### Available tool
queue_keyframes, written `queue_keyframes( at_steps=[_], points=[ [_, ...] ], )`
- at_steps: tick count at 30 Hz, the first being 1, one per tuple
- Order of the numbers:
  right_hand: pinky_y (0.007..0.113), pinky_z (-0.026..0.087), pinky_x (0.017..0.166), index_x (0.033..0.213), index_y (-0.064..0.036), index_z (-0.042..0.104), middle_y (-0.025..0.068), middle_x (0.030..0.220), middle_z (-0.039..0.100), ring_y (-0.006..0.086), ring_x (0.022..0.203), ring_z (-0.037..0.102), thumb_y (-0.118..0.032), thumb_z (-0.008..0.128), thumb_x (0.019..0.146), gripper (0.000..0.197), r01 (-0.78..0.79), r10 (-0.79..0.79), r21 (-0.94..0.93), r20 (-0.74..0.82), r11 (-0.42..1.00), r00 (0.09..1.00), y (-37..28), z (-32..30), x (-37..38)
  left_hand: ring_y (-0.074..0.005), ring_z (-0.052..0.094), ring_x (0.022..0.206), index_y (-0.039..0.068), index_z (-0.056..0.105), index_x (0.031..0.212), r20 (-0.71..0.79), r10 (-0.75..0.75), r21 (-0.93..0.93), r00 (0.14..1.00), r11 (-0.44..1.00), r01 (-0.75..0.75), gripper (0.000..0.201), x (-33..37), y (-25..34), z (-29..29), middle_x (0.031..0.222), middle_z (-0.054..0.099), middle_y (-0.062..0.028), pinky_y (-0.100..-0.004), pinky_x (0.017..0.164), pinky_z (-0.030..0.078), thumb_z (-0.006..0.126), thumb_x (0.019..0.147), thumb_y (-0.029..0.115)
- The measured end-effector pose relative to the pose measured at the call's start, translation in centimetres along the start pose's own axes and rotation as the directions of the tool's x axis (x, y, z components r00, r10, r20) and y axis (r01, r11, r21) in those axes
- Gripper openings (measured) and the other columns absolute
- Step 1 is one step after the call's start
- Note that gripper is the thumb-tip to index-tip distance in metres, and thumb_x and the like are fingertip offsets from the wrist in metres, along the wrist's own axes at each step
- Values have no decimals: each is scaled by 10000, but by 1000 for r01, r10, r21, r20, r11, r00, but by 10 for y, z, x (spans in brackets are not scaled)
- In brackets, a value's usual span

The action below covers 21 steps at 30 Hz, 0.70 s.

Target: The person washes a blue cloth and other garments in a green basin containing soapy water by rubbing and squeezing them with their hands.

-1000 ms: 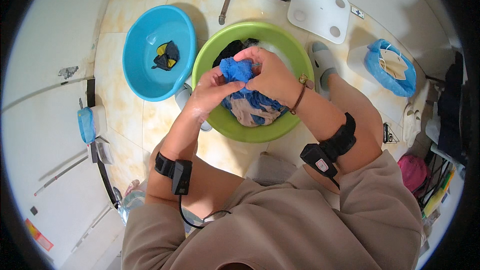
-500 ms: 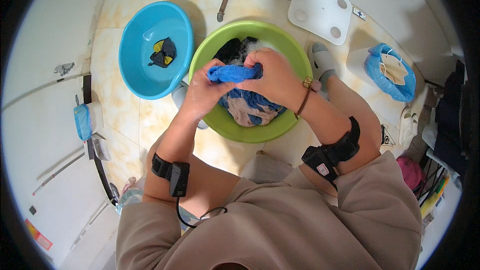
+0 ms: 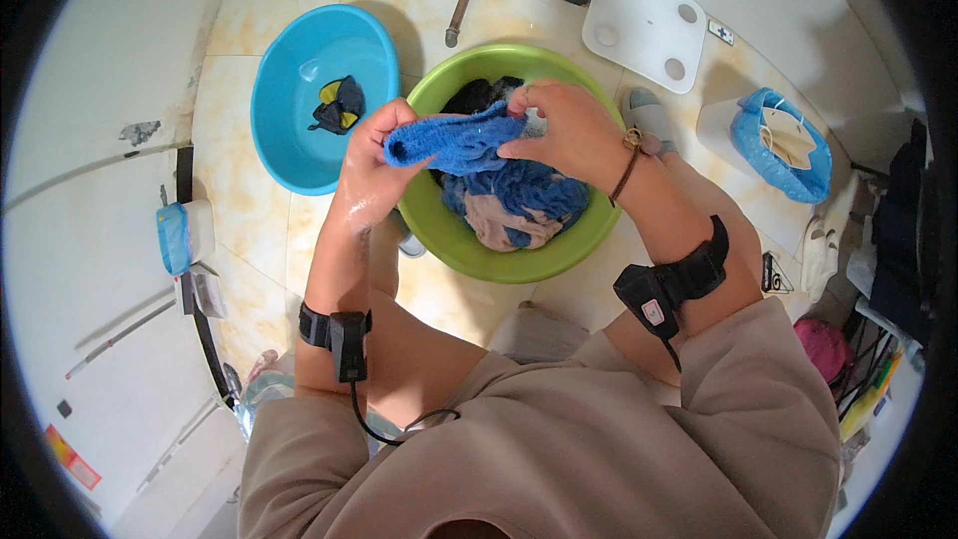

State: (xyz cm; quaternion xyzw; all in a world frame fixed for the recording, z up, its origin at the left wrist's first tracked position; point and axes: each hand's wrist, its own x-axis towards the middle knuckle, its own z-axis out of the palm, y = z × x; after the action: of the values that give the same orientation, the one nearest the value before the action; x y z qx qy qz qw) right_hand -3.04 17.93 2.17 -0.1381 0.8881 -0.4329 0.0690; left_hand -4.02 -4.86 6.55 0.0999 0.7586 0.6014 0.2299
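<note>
A blue knitted cloth tube (image 3: 444, 145) is stretched sideways between my hands, above the green basin (image 3: 469, 265). My left hand (image 3: 384, 145) is closed on its left end, where a dark opening shows. The right end is pinched by my right hand (image 3: 564, 130), thumb below and fingers above. Beneath them in the basin lies a heap of wet blue and beige cloth (image 3: 519, 205). Behind it are black cloth (image 3: 474, 95) and some white suds, partly hidden by my hands.
Left of the green basin stands a blue basin (image 3: 269, 155) with a small black-and-yellow cloth item (image 3: 339, 105). A metal leg (image 3: 462, 10) stands behind. To the right are a white scale (image 3: 644, 30) and a bin with a blue liner (image 3: 798, 175).
My hands have moved apart, drawing the bunched blue cloth out longer. My left hand has risen and its end of the cloth now shows an opening. The whole view has shifted slightly.
</note>
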Motion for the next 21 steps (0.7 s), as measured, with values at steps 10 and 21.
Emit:
queue_keyframes(
  at_steps=[10,21],
  points=[
    [272,450,663,925,-32,546,51,783,573,131,713,539,-203,709,722,312,-247,207,566,136,787,969,1,0,20,-172,615,840,-48,516,1033,23,-399,-744,917,606,282,223,14,-5,6,925,606,-125,-274,742,512,538,822,21],
    [258,453,705,1031,16,529,53,888,593,127,805,548,-211,654,792,353,-268,480,947,155,176,863,-4,10,15,-148,599,842,3,524,1083,19,-397,-559,917,756,339,292,12,-9,20,994,614,-89,-255,749,480,549,874,205]
  ],
)
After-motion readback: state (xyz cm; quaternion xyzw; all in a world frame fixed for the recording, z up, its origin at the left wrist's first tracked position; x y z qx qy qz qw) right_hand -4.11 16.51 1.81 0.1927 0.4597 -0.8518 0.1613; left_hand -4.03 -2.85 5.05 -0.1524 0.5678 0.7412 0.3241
